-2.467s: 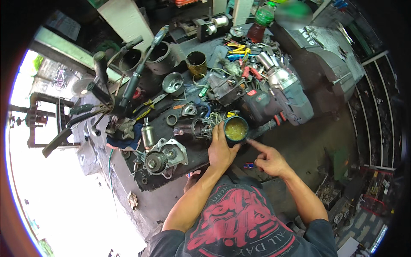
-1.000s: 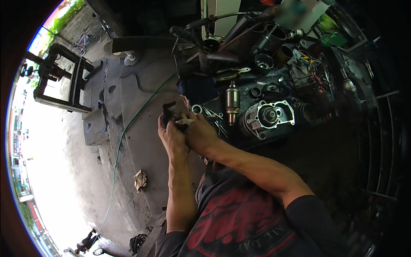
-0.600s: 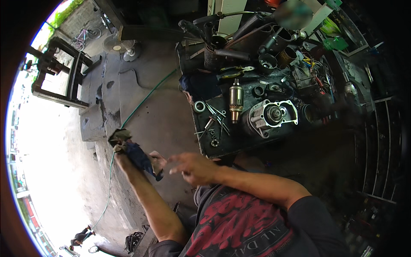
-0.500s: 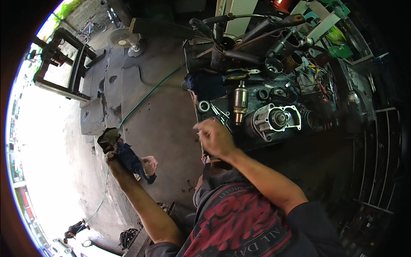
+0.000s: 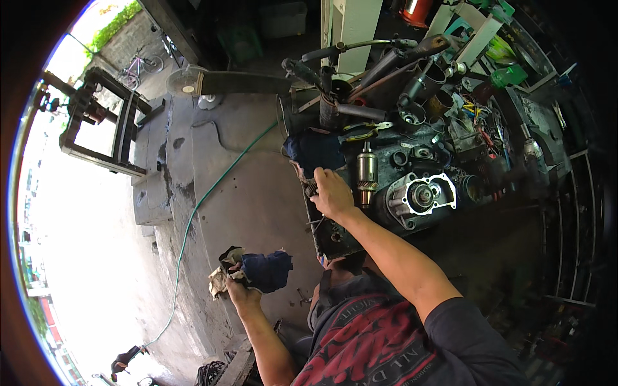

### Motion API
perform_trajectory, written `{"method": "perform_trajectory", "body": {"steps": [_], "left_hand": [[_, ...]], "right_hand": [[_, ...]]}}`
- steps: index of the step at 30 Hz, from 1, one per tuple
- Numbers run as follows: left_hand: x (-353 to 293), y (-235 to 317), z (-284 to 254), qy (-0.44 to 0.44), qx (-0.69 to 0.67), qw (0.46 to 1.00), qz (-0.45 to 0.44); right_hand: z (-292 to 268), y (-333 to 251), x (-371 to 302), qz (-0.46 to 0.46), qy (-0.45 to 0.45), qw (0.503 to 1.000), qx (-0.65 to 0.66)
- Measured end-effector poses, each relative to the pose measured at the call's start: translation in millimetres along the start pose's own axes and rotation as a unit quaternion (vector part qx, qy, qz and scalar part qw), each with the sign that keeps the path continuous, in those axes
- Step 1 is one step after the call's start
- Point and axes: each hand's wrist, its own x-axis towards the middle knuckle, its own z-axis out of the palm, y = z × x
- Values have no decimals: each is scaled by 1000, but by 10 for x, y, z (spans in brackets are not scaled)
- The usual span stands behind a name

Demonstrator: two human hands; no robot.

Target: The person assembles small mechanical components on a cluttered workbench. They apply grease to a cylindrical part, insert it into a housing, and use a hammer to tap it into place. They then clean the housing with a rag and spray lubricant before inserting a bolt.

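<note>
In my left hand, held low over the floor left of the bench, is a bunched blue rag together with a beige, dirty cloth. My right hand is at the bench's left edge, its fingers closed around a small dark gear that they mostly hide. Just right of that hand stands a starter armature with a copper end. Farther right lies an open metal gear housing. Dark blue cloth lies beyond my fingers.
Yellow-handled pliers lie behind the armature. Dark pipes and metal tubes crowd the bench's far side, with tangled wires to the right. A green hose runs along the floor; a fan stands farther off.
My left hand has come in toward the bench with the rags. My right hand has reached farther forward to the bench edge and closed over the gear. The view has shifted slightly.
</note>
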Motion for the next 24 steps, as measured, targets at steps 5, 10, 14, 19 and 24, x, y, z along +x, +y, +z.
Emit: {"method": "perform_trajectory", "body": {"steps": [5,10,14,19,24], "left_hand": [[223,0,390,-31,32,999,-19],[499,-136,1081,-130,82,988,33],[841,-459,1883,-281,290,849,341],[1307,-1254,2660,-150,398,893,146],[1327,-1610,2737,-133,546,794,231]], "right_hand": [[-20,35,-70,-4,-26,998,50],[-770,-348,-554,-155,35,971,178],[-1815,-168,-1272,-131,95,971,177],[-3071,862,-1999,64,185,975,103],[-3553,1987,-2131,162,142,976,-40]]}}
